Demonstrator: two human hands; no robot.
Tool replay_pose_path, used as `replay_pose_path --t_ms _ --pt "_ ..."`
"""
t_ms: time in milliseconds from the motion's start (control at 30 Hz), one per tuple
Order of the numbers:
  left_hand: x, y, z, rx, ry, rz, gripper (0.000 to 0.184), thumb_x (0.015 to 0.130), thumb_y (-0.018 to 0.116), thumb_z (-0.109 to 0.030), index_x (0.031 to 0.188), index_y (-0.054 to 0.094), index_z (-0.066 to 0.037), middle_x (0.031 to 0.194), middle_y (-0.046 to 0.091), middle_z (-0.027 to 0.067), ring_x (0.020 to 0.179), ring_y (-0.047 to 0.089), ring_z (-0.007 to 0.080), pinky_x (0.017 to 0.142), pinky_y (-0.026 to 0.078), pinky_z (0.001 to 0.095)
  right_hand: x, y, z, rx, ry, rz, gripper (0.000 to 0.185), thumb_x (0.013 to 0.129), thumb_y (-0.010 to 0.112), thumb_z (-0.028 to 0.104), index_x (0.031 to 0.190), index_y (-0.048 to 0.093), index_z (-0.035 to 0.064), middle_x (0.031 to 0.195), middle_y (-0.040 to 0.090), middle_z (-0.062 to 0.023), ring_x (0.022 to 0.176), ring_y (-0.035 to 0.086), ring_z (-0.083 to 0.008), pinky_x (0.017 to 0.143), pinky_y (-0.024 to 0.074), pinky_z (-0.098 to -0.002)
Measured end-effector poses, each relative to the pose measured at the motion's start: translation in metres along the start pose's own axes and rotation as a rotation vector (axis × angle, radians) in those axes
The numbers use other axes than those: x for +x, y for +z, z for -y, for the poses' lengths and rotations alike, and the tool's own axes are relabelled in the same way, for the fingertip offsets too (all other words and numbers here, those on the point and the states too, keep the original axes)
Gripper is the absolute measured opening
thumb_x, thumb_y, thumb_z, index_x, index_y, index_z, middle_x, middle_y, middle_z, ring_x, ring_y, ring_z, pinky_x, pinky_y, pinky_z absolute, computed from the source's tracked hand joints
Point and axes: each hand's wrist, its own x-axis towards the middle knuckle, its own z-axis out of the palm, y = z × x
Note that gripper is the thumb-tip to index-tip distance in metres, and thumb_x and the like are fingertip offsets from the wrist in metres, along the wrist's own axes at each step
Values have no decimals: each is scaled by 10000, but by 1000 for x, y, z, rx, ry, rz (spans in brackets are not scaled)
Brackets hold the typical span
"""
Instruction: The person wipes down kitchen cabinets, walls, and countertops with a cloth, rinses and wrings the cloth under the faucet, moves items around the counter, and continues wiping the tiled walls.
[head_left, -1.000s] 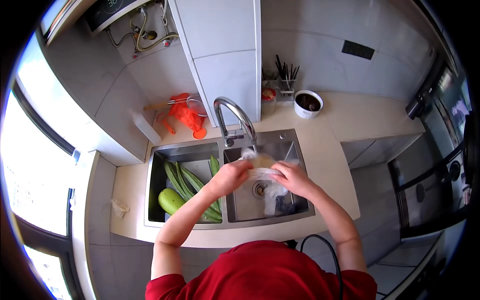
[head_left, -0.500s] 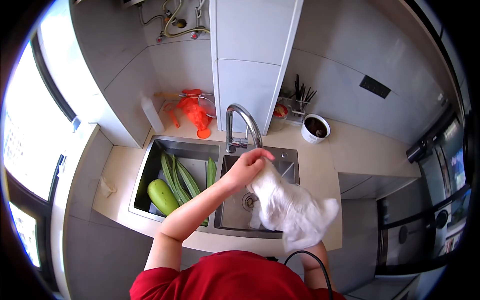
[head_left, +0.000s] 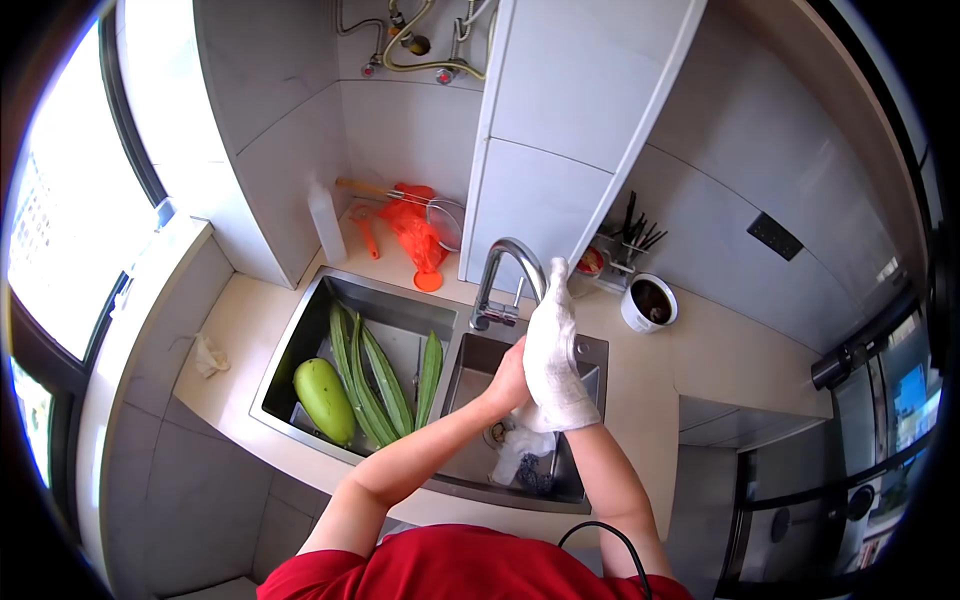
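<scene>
Though wrinkly — tapered white cloth (head_left: 553, 365) against left hand (head_left: 511, 378).

– Please describe the white, sleeve-shaped cloth (head_left: 552, 370).
– Matt, softly wrinkled, apparently of thin fabric.
– And please compare the grey, two-basin metal sink (head_left: 400, 309) with the tall, curved metal tap (head_left: 514, 243).
– Satin-like on the sink, but on the tap polished, like a mirror.
– Consider also the crumpled orange-red plastic bag (head_left: 414, 234).
– Thin and slightly shiny.
– Please judge the plump, light-green gourd (head_left: 323, 402).
– Smooth-skinned, with soft gloss.
</scene>
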Motion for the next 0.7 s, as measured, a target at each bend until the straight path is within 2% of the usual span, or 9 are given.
replay_pose_path --t_ms 100,167,200,267,433,533,567,600,700 --pt "1 -14 -14 -78 -123 33 362 797 564 -71 1142 501 20 1054 589 223 1012 563 382 861 444 372 18 32 30 -86 401 39 407 954 388 292 1204 484 -15 1184 519 -156 1135 468 -223 963 351 -315" --pt "-3 -5 9 -10 77 -31 306 822 542 -52 1115 484 16 970 581 222 894 559 393 791 456 377 41 52 30 -146 579 -23 449 931 413 380 1116 543 -7 1061 571 -138 1047 519 -215 908 388 -307" --pt "-5 -11 3 0 8 -6 263 838 545 -63 1082 476 9 916 568 211 836 546 385 753 451 380 51 44 30 -400 199 338 386 915 439 330 1063 530 -15 977 582 -113 940 543 -212 877 395 -320" --pt "-5 -26 -20 -34 -47 23 163 875 551 -90 977 455 -7 794 518 181 708 499 355 669 430 385 60 45 29 -622 -195 688 327 898 465 279 1011 517 -23 894 593 -87 833 568 -210 845 403 -332" --pt "-14 -65 -24 -9 -95 83 210 884 551 -114 1038 454 -8 799 508 175 715 495 338 682 430 373 81 78 61 -156 674 1036 190 807 527 192 772 522 5 780 580 -83 819 559 -165 831 419 -308" --pt "-23 -94 -26 50 -150 59 232 891 550 -132 1070 463 -15 850 537 164 760 533 311 717 440 359 74 68 18 -96 242 984 237 749 584 290 648 527 83 580 507 -48 525 500 -178 568 442 -300" --pt "-24 -102 -24 77 -218 55 233 897 548 -142 1080 475 -19 903 569 155 802 569 284 749 451 345 79 70 -16 296 749 793 287 776 561 346 630 535 100 540 487 -40 478 484 -189 473 414 -312" --pt "-25 -107 -14 91 -126 39 286 889 552 -152 1114 433 -21 831 515 194 752 521 365 702 435 391 87 71 -53 395 702 682 303 779 541 359 624 527 99 527 484 -47 465 483 -197 471 425 -326" --pt "-26 -127 -8 189 -204 82 295 891 546 -161 1119 422 -22 864 531 213 787 538 390 708 438 413 106 80 -146 585 448 364 392 790 486 425 581 509 94 488 491 -66 415 471 -214 428 415 -340"
